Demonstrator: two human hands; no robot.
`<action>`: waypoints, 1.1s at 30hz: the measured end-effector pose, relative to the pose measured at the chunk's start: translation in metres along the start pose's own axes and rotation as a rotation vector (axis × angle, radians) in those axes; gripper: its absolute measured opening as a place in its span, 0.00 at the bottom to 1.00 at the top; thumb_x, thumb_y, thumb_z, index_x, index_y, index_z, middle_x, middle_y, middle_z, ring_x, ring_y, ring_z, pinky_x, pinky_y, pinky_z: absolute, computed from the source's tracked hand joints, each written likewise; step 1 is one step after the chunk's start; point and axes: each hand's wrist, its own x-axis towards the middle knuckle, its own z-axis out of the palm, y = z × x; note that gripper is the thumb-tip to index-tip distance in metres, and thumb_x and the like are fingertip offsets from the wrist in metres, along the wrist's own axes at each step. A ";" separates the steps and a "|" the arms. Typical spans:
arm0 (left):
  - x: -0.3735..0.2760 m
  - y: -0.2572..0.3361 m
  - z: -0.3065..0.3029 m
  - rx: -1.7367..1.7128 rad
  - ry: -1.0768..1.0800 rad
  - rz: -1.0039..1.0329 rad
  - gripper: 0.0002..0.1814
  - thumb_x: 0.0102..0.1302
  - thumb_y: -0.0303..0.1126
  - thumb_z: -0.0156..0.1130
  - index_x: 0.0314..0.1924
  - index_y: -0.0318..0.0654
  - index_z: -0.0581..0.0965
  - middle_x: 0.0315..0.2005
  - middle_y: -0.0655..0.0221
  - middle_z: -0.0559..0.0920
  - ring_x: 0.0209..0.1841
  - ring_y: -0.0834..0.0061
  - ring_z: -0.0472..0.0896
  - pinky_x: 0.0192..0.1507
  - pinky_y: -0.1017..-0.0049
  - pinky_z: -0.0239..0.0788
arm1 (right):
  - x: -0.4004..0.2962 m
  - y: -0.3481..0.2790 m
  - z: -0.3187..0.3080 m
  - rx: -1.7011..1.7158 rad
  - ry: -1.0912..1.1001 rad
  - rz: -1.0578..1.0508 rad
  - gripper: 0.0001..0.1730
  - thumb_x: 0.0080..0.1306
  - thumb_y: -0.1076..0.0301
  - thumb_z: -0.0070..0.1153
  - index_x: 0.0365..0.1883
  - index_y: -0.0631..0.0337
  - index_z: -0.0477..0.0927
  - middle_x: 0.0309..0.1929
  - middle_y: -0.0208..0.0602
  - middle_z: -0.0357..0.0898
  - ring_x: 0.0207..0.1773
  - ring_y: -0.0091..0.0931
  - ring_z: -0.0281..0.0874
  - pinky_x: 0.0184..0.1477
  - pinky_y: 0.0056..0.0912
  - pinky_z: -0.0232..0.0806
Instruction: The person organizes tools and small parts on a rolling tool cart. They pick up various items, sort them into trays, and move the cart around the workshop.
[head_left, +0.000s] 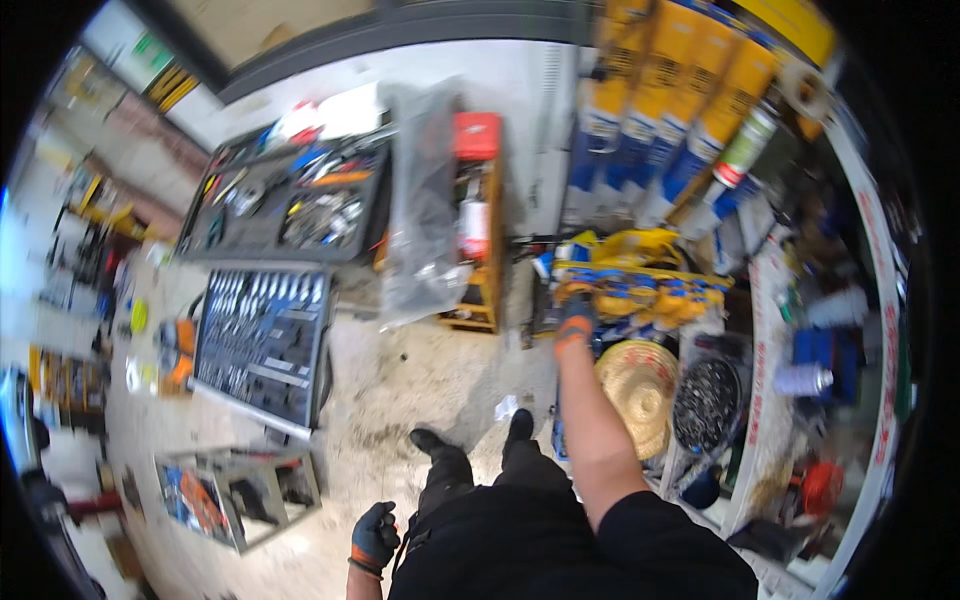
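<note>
My right hand, in a grey and orange work glove, reaches forward to the left end of a row of yellow-and-blue packaged goods on the shelving. Its fingers are blurred against the packs, so I cannot tell whether they grip one. Just below that forearm's right side lies a woven straw hat. My left hand, gloved alike, hangs low beside my leg with fingers curled in and nothing visible in them. A yellow bag-like pack lies above the row.
An open socket set case stands left, below a black tool tray. A clear plastic bag drapes beside an orange rack. Tall yellow-and-blue packs lean at the back. A grey metal-framed stand occupies the floor. A black oval tray holds small parts.
</note>
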 end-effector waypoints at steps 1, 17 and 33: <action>0.002 -0.001 -0.008 -0.093 -0.022 -0.043 0.14 0.72 0.41 0.57 0.48 0.40 0.79 0.21 0.79 0.73 0.15 0.84 0.64 0.16 0.80 0.55 | 0.019 0.000 -0.011 0.214 -0.044 -0.012 0.12 0.70 0.67 0.51 0.50 0.51 0.80 0.41 0.32 0.80 0.42 0.24 0.76 0.45 0.33 0.70; -0.020 0.145 -0.063 -0.830 -0.641 0.192 0.36 0.75 0.59 0.43 0.67 0.37 0.68 0.62 0.57 0.76 0.62 0.57 0.75 0.65 0.54 0.64 | -0.501 -0.215 0.063 -0.498 -1.571 -0.428 0.22 0.62 0.68 0.64 0.55 0.59 0.80 0.51 0.43 0.82 0.54 0.34 0.80 0.58 0.36 0.70; 0.014 0.272 -0.132 -0.514 -0.794 0.140 0.39 0.75 0.60 0.39 0.70 0.32 0.62 0.64 0.56 0.72 0.67 0.60 0.69 0.70 0.57 0.56 | -0.614 -0.193 0.207 -0.593 -1.683 -0.877 0.13 0.65 0.65 0.56 0.47 0.58 0.81 0.43 0.45 0.81 0.47 0.43 0.78 0.49 0.44 0.70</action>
